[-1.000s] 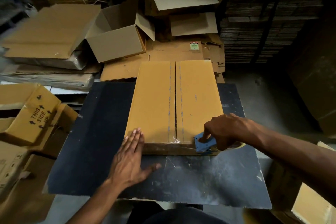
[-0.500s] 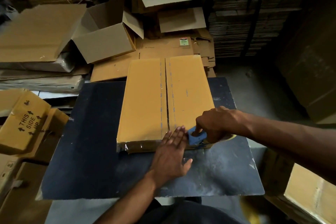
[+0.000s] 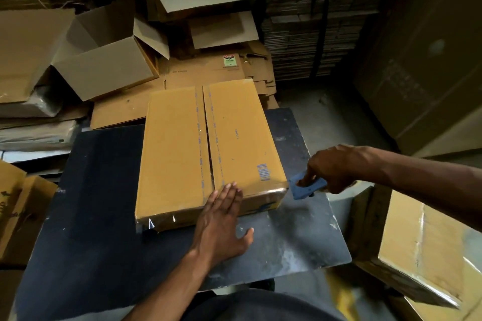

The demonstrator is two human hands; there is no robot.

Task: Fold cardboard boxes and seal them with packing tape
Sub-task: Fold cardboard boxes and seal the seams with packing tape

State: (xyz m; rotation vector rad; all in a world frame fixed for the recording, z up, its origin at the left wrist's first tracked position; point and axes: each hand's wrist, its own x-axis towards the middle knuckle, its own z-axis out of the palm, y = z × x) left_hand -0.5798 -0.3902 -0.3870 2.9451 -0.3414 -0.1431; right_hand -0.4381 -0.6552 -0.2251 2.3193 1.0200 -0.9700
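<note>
A flat brown cardboard box [image 3: 177,154] lies on the dark table [image 3: 99,190], its two top flaps meeting at a taped centre seam. Clear tape also shines along its near edge. My left hand [image 3: 221,221] lies flat with straight fingers on the near edge of the box, at the seam. My right hand [image 3: 336,167] grips a blue tape dispenser [image 3: 305,186] just off the box's near right corner, index finger pressed on its top.
Open, unsealed boxes [image 3: 104,60] and flat cardboard sheets [image 3: 26,44] pile up behind and to the left. A sealed box [image 3: 422,250] sits low on the right. Stacks of flat cardboard [image 3: 300,34] stand at the back right.
My right hand has drawn the dispenser rightward along the near edge, past the box's right corner. My left hand slid right to the seam. The box now sits turned a little.
</note>
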